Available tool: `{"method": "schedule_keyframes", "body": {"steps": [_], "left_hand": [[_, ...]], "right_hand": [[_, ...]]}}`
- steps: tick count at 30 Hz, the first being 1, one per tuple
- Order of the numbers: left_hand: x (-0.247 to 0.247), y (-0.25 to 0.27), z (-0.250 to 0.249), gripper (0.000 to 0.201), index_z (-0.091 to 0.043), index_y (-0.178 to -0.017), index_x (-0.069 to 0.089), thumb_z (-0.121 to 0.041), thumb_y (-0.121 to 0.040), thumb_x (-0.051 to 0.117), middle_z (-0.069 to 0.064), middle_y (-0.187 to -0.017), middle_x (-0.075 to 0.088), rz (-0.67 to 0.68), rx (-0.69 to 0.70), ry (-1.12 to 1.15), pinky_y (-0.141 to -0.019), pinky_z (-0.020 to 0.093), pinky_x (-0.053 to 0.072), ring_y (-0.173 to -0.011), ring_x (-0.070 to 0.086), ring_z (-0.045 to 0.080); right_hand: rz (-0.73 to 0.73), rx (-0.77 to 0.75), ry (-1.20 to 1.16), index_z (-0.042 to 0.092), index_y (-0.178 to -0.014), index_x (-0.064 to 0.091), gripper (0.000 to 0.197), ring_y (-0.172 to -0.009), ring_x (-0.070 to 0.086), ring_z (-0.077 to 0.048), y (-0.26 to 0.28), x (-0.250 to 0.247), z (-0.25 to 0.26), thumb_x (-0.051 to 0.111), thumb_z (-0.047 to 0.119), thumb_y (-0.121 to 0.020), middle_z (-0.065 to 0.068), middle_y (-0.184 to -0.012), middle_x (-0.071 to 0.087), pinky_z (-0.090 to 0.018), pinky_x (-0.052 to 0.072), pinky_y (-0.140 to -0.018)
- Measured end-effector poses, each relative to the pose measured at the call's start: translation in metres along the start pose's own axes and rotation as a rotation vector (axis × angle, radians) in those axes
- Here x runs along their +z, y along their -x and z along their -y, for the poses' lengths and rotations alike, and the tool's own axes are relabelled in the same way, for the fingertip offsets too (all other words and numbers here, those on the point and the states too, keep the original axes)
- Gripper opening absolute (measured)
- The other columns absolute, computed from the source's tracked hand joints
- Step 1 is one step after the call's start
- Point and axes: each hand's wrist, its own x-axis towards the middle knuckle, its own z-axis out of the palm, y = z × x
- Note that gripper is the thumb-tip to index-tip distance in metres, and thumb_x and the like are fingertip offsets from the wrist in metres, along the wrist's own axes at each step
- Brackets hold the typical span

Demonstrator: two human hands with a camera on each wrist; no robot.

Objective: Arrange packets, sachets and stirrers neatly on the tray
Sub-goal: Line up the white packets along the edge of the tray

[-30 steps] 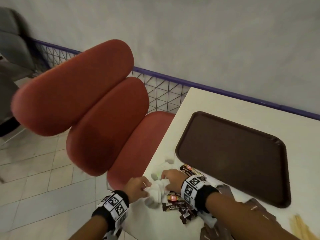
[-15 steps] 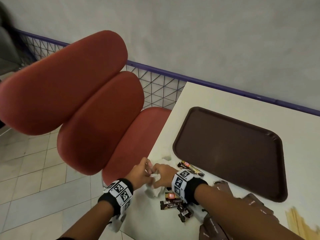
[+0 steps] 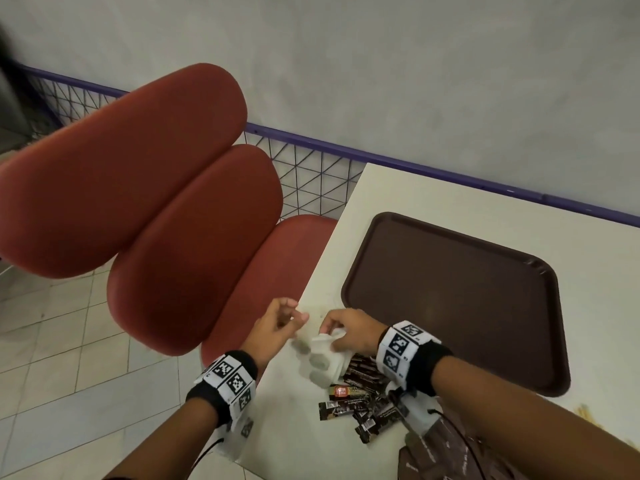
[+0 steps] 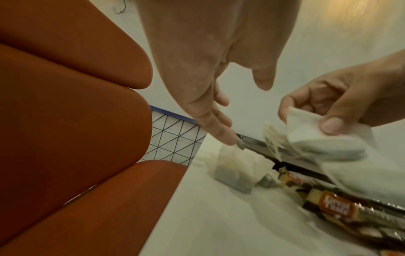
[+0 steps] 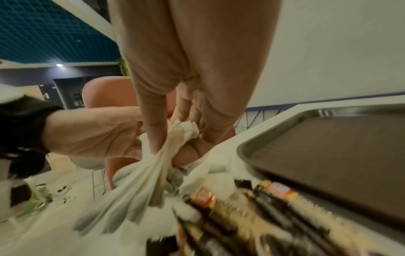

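My right hand (image 3: pixel 334 330) pinches a bunch of white tea bags (image 3: pixel 322 356) by their tops, and the bags hang just above the table. In the left wrist view its thumb and fingers press on the tea bags (image 4: pixel 317 136). My left hand (image 3: pixel 294 315) is a little to the left with loose fingers, and one fingertip (image 4: pixel 228 140) touches a single tea bag (image 4: pixel 236 168) on the table. Dark coffee sachets (image 3: pixel 360 396) lie in a heap under my right wrist. The brown tray (image 3: pixel 457 299) lies bare beyond my right hand.
Brown packets (image 3: pixel 446 455) lie by my right forearm, and pale wooden stirrers (image 3: pixel 585 414) lie near the tray's near right corner. A red chair (image 3: pixel 166 209) stands against the table's left edge (image 3: pixel 311 278). A purple railing (image 3: pixel 450 176) runs along the wall.
Both hands were together on the white tea bags. My left hand has let go and drawn off to the left, while my right hand keeps the bunch.
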Motion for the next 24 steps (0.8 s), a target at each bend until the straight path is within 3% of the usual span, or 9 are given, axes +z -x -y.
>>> {"method": "schedule_keyframes", "body": {"steps": [2, 5, 8, 10, 13, 16, 18, 22, 24], "left_hand": [[0.009, -0.007, -0.015, 0.021, -0.030, -0.105, 0.051, -0.037, -0.088, 0.060, 0.001, -0.108, 0.061, 0.043, 0.009, -0.006, -0.087, 0.036, 0.054, -0.094, 0.064, 0.019], [0.028, -0.016, -0.036, 0.040, -0.027, -0.129, 0.043, -0.046, -0.093, 0.045, 0.002, -0.129, 0.052, 0.208, -0.047, -0.040, -0.089, 0.022, 0.047, -0.109, 0.056, 0.013], [0.052, -0.021, -0.053, 0.062, -0.031, -0.135, 0.043, -0.068, -0.086, 0.034, -0.002, -0.135, 0.050, 0.401, -0.114, -0.003, -0.105, 0.035, 0.039, -0.123, 0.048, 0.013], [0.067, -0.023, -0.061, 0.066, -0.030, -0.130, 0.049, -0.073, -0.084, 0.030, 0.003, -0.127, 0.060, 0.506, -0.223, 0.175, -0.100, 0.043, 0.046, -0.117, 0.057, 0.020], [0.081, -0.019, -0.076, 0.061, -0.028, -0.127, 0.050, -0.065, -0.088, 0.024, 0.007, -0.101, 0.069, 0.583, -0.335, 0.350, -0.072, 0.038, 0.057, -0.081, 0.068, 0.021], [0.085, -0.021, -0.076, 0.066, -0.023, -0.128, 0.049, -0.066, -0.082, 0.031, 0.009, -0.097, 0.070, 0.626, -0.352, 0.473, -0.067, 0.037, 0.058, -0.080, 0.067, 0.023], [0.084, -0.024, -0.074, 0.058, -0.018, -0.129, 0.049, -0.058, -0.088, 0.037, 0.012, -0.102, 0.069, 0.621, -0.378, 0.511, -0.066, 0.035, 0.058, -0.086, 0.067, 0.025], [0.080, -0.033, -0.072, 0.033, 0.001, -0.123, 0.047, -0.006, -0.091, 0.047, 0.023, -0.099, 0.065, 0.598, -0.382, 0.516, -0.067, 0.033, 0.057, -0.085, 0.067, 0.029], [0.078, -0.037, -0.070, 0.033, 0.005, -0.123, 0.046, 0.002, -0.091, 0.041, 0.025, -0.094, 0.066, 0.578, -0.367, 0.473, -0.067, 0.032, 0.056, -0.079, 0.065, 0.030]], "right_hand": [[0.015, -0.018, -0.042, 0.016, -0.101, 0.061, 0.028, -0.094, 0.055, -0.017, 0.005, -0.016, 0.001, 0.066, 0.004, -0.077, -0.003, -0.101, 0.058, -0.031, 0.046, -0.088], [0.043, -0.069, -0.173, 0.013, -0.101, 0.059, 0.029, -0.090, 0.054, -0.016, 0.013, -0.038, 0.006, 0.067, -0.001, -0.077, -0.004, -0.097, 0.057, -0.029, 0.046, -0.081], [0.043, -0.093, -0.245, 0.006, -0.105, 0.056, 0.032, -0.083, 0.057, -0.008, 0.020, -0.057, 0.007, 0.064, -0.007, -0.077, 0.006, -0.088, 0.060, -0.015, 0.045, -0.075], [0.008, -0.091, -0.258, 0.011, -0.098, 0.056, 0.029, -0.085, 0.057, -0.010, 0.021, -0.066, 0.001, 0.064, -0.007, -0.077, 0.009, -0.086, 0.058, -0.020, 0.046, -0.081], [-0.059, -0.084, -0.291, 0.022, -0.083, 0.055, 0.033, -0.086, 0.057, -0.016, 0.022, -0.074, -0.013, 0.065, -0.008, -0.076, 0.002, -0.086, 0.060, -0.028, 0.047, -0.083], [-0.142, -0.074, -0.349, 0.024, -0.085, 0.055, 0.035, -0.085, 0.057, -0.017, 0.023, -0.079, -0.023, 0.066, -0.008, -0.075, -0.005, -0.090, 0.061, -0.032, 0.049, -0.081], [-0.201, -0.068, -0.388, 0.019, -0.091, 0.055, 0.034, -0.087, 0.056, -0.018, 0.023, -0.079, -0.028, 0.067, -0.007, -0.074, -0.008, -0.095, 0.059, -0.033, 0.049, -0.082], [-0.323, -0.068, -0.392, 0.017, -0.097, 0.054, 0.035, -0.078, 0.050, -0.006, 0.020, -0.078, -0.037, 0.071, -0.003, -0.073, 0.004, -0.090, 0.054, -0.013, 0.043, -0.072], [-0.404, -0.077, -0.417, 0.024, -0.091, 0.054, 0.034, -0.083, 0.050, -0.009, 0.018, -0.078, -0.042, 0.069, -0.002, -0.075, 0.004, -0.095, 0.055, -0.018, 0.044, -0.078]]}}
